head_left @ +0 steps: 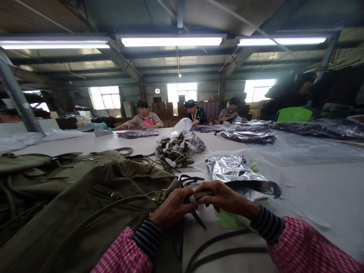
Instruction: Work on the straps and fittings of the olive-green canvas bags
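Note:
A large olive-green canvas bag (85, 204) lies on the white table (327, 189) in front of me, filling the lower left. My left hand (172, 208) is closed on an olive strap (203, 194) at the bag's right edge, close to a brass buckle (155, 196). My right hand (224, 197) grips the same strap from the right, fingers curled over it. Both hands nearly touch. Thin dark strap ends hang below them. A green paper piece (227, 220) lies under my right wrist.
A silver foil bag (239, 174) lies just beyond my right hand. A clear plastic bag of olive straps (178, 149) sits mid-table. Purple items in plastic (247, 134) lie further back. Three people sit at the far edge; cardboard boxes stand behind them.

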A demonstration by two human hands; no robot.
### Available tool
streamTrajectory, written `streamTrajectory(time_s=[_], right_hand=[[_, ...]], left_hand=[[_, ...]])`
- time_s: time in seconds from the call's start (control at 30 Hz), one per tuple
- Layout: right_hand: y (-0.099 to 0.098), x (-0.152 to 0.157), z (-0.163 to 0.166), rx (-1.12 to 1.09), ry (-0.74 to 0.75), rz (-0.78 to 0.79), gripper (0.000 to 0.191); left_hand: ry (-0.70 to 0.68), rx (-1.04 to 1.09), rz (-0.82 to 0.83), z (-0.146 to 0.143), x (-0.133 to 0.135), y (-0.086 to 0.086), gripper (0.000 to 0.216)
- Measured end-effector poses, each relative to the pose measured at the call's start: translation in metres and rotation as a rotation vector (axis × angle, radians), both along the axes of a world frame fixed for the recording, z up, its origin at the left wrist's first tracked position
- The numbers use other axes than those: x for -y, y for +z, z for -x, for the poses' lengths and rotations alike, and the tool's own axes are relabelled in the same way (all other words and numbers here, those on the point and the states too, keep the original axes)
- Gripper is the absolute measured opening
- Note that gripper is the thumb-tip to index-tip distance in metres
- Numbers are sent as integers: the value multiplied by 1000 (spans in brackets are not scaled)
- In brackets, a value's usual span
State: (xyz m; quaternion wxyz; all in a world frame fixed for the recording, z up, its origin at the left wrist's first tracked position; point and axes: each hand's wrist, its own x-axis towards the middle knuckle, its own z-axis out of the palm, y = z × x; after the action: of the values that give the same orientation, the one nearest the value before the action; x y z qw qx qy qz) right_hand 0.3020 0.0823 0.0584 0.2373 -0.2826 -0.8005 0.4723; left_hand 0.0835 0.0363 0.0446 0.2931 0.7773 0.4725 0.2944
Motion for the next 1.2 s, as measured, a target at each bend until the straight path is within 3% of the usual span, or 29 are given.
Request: streamTrajectory(time_s=[0.13, 0.27, 0.33, 0.47, 0.63, 0.87, 0.93, 1.03, 1.2], right_hand=[[-4, -2, 13, -40, -113, -171, 22], [-4, -2, 7, -169, -122, -17, 60], [-7, 0, 3, -181, -110, 65, 68], [-14, 7, 8, -160, -63, 77, 34], [-11, 11, 16, -123, -97, 57, 41], [-9, 3, 4, -126, -46, 221, 49], [-12, -1, 2, -132, -73, 208, 46], [-12, 0, 4, -106, -134, 120, 40], [1, 30, 25, 17, -264, -222, 35]], left_hand=[[58, 10, -1, 1, -1, -5, 32], [65, 111, -47, 0, -2, -1, 20], [6, 257, 14, -2, -3, 4, 15], [-57, 491, 153, -7, -5, 7, 22], [33, 671, 213, -8, -1, 8, 27], [66, 816, 311, -15, 2, 3, 24], [92, 802, 256, -17, -1, 1, 24], [176, 568, 86, -18, -9, -4, 20], [356, 235, -84, -11, -19, -21, 3]])
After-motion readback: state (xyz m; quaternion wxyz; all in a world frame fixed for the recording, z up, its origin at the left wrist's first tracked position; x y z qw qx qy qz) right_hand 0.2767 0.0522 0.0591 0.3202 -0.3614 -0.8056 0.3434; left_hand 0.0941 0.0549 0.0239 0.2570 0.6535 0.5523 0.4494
